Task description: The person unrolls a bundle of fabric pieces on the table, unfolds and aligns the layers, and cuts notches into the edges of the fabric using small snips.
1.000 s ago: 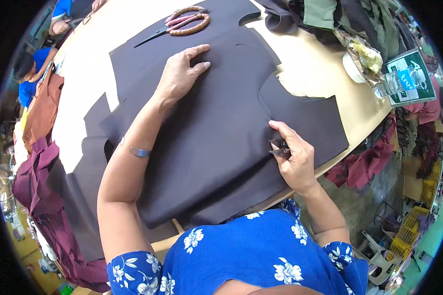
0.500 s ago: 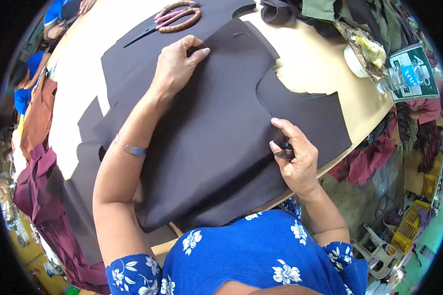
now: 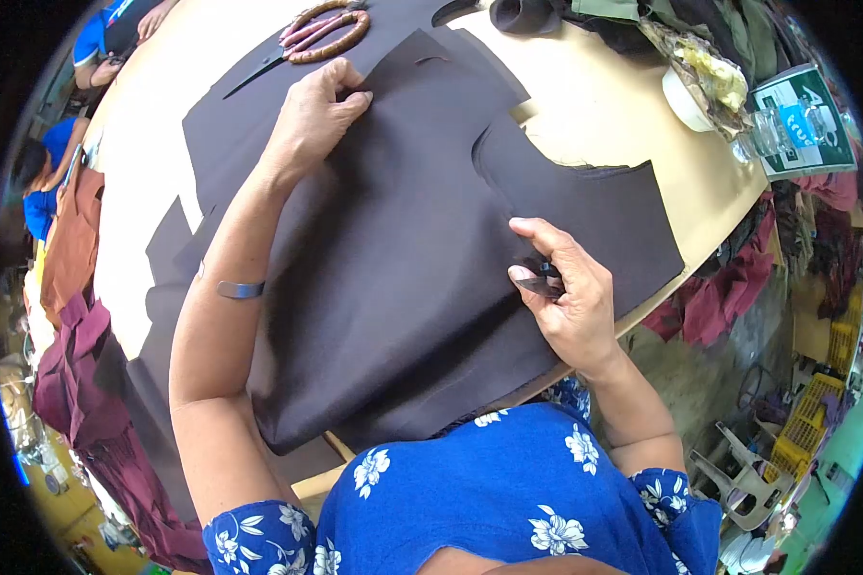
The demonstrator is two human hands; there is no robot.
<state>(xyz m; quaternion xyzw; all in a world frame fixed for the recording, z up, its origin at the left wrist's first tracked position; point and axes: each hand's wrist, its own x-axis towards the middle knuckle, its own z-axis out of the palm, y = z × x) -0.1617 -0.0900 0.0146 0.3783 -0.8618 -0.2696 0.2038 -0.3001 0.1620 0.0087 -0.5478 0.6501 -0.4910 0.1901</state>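
A large dark cloth panel (image 3: 384, 259) lies in front of me over other dark cut pieces, with a raised fold near my body. My left hand (image 3: 318, 115) pinches its upper left edge between thumb and fingers. At the panel's right edge, my right hand (image 3: 571, 287) curls around small dark thread snips (image 3: 544, 284), partly hidden by the fingers. Index finger and thumb of that hand are apart, by the cloth edge. Beyond my left hand, large scissors (image 3: 297, 43) with brown-wrapped handles rest on dark cloth. A curved-edge dark piece (image 3: 585, 206) lies under the panel at right.
On the pale table (image 3: 594, 105) at upper right are a white bowl (image 3: 686, 101), a clear bottle (image 3: 786, 129) and a green sign (image 3: 815, 158). Maroon cloth (image 3: 72, 383) hangs at left. Other people in blue are at the far left. Yellow crates (image 3: 805, 422) stand on the floor at right.
Both hands and the dark panel have shifted slightly left in view; the left hand is also a little higher. The scissors and surroundings shift similarly in view. Both grips look the same.
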